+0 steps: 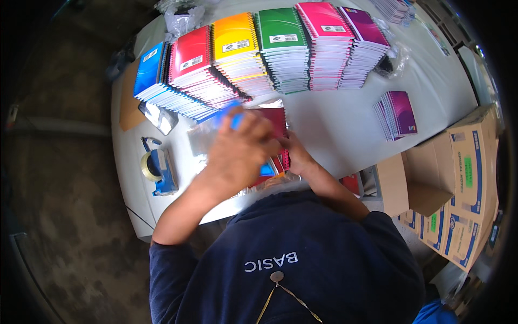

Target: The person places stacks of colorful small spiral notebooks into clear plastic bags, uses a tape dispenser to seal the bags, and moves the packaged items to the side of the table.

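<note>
My left hand (pixel 240 143) is smeared by motion above the table, its fingers curled. A blurred blue patch (pixel 229 112) shows at its fingertips; I cannot make out what it is. Below and beside it lies a dark red spiral notebook (pixel 276 120) with clear plastic film around it. My right hand (pixel 298 155) grips the notebook's spiral edge from the right. Under my left hand, more covers show, one of them a blue notebook (pixel 267 169). Clear wrap (pixel 256 189) sticks out towards my body.
Tall stacks of spiral notebooks (pixel 283 40) in several colours line the far side. A blue tape dispenser (pixel 163 170) stands at left, a small purple notebook pile (pixel 400 114) at right. Open cardboard boxes (pixel 458 189) stand beyond the table's right edge. Crumpled plastic (pixel 400 59) lies behind.
</note>
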Tool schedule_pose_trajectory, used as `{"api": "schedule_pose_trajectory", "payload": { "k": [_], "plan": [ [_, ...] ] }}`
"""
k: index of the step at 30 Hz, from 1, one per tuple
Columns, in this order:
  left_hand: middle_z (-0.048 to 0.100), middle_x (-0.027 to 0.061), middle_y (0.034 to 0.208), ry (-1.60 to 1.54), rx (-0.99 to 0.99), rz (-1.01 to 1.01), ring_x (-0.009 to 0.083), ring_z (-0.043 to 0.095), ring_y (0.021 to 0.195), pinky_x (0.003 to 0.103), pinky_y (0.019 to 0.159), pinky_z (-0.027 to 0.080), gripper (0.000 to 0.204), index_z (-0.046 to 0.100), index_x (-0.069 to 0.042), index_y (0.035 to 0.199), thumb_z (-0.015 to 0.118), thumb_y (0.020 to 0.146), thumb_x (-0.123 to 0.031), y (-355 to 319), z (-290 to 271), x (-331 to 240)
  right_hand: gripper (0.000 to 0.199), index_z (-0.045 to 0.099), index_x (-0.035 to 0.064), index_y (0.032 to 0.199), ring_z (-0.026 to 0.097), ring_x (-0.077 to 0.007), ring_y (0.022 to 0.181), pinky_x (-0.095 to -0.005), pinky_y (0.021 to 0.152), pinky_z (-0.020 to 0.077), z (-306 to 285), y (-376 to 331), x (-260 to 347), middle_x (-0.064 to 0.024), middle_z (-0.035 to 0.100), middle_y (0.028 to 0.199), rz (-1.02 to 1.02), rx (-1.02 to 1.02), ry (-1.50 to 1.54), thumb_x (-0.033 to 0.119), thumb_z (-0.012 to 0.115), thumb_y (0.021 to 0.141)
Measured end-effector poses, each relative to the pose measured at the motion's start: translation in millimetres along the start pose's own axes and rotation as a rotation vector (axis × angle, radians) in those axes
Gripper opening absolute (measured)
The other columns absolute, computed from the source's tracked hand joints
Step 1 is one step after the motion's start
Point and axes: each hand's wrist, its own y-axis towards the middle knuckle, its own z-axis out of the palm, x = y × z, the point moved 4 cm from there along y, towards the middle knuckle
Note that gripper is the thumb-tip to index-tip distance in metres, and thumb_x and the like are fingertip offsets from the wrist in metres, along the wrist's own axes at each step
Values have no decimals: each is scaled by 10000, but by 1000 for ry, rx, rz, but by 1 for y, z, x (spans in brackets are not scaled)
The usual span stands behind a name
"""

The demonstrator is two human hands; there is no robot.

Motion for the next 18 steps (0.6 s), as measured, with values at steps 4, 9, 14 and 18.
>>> {"api": "schedule_pose_trajectory", "payload": {
  "k": [4, 9, 14, 18],
  "plan": [
    [395, 137, 1341, -202, -57, 2, 337, 351, 1292, 520, 1085, 233, 469, 582, -132, 1148, 654, 691, -62, -8, 64, -1, 489, 466, 69, 1273, 554, -236, 1097, -400, 905, 484, 6, 0, -22, -119, 525, 1233, 170, 74, 309, 410, 417, 925],
    [401, 207, 1340, -296, -326, 16, 400, 357, 1281, 440, 1059, 314, 695, 435, -103, 1311, 636, 669, 74, -11, 33, 55, 492, 440, 56, 1268, 597, -263, 1032, -404, 844, 523, -6, 3, -33, -146, 574, 1139, 143, 144, 149, 223, 627, 845],
    [461, 116, 1367, 630, -243, -594, 318, 394, 1280, 424, 1082, 279, 551, 472, -96, 1312, 600, 778, -46, -77, -26, 212, 492, 457, 18, 1236, 615, -276, 989, -418, 826, 532, 16, -1, -10, -143, 590, 1105, 170, 164, 205, 188, 657, 819],
    [655, 64, 1055, 490, -457, -529, 242, 608, 945, 359, 925, 402, 278, 615, -88, 1130, 588, 853, -89, -87, -42, 196, 608, 398, 9, 1300, 584, -247, 1060, -396, 889, 504, 8, 3, 1, -144, 559, 1182, 55, 114, 38, 312, 653, 839]
  ]
}}
